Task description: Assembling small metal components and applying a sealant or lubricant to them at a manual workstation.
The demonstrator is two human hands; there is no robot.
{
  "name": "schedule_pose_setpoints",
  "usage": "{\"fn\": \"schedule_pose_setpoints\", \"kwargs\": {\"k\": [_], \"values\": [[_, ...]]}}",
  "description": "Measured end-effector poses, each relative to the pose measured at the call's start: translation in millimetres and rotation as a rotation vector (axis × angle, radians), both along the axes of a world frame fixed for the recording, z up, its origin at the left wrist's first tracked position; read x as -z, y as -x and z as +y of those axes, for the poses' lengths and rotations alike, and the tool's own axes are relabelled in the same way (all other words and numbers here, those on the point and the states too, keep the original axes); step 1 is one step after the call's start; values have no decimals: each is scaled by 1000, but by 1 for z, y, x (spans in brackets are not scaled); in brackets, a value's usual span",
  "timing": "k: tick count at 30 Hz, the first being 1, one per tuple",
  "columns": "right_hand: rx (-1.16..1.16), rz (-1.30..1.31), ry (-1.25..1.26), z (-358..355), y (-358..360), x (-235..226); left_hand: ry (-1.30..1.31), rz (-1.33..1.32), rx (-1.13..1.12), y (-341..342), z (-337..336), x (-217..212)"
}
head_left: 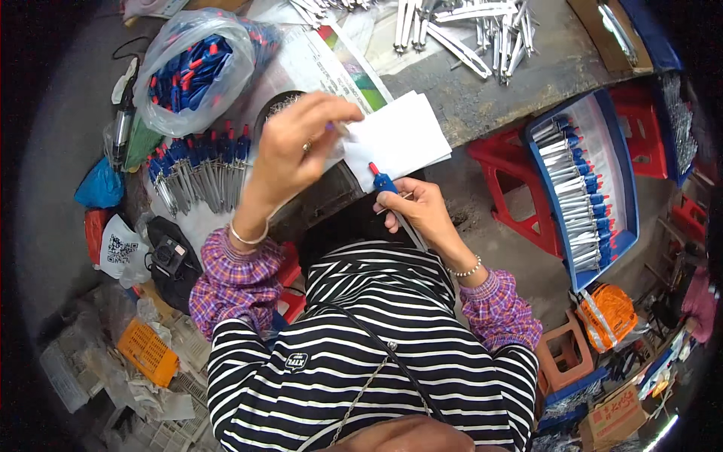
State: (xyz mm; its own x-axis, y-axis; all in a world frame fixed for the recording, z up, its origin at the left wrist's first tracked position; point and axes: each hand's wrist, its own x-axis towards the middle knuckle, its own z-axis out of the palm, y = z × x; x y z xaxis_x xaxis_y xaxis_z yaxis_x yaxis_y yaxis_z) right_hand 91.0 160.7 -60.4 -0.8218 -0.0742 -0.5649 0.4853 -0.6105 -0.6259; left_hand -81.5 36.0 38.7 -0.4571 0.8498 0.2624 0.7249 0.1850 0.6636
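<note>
My right hand (419, 214) grips a drawing compass (385, 183) with a blue head, a red tip and silver legs pointing down toward my lap. Its red tip stands over the near edge of a stack of white paper (399, 134). Up and to the left, my left hand (297, 143) is raised with thumb and fingers pinched together; a small blurred bit shows at the fingertips, too unclear to name. Partly hidden behind that hand is a dark round container (280, 102) with small shiny pieces. Several finished-looking blue-headed compasses (202, 169) lie fanned out left of my left hand.
A clear plastic bag (197, 71) of blue and red heads sits at the back left. Silver compass legs (501, 34) are piled at the far side of the bench. To the right, a blue tray (627, 181) of compasses rests by a red stool (512, 188).
</note>
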Motion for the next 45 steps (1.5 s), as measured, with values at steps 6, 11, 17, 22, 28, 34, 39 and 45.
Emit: {"fn": "schedule_pose_setpoints", "kwargs": {"k": [6,11,17,22,28,34,39,45], "values": [[7,6,-26,0,-3,0,183,444,48,65,5,23],[10,25,-31,0,-8,-8,203,438,6,82,2,40],[36,104,-118,-6,-12,-35,-3,-191,-48,28,-19,15],[-22,222,-433,-25,-1,-61,166,-895,-40,-37,-37,9],[-84,283,-547,-44,5,-69,-189,-975,-130,-62,-60,27],[178,774,-1013,12,-1,-139,-138,-835,-275,17,-145,-23],[524,1467,-132,16,-16,-200,278,-459,-418,77,-182,-13],[624,1588,-489,9,-15,-222,332,16,-535,83,-194,31]]}}
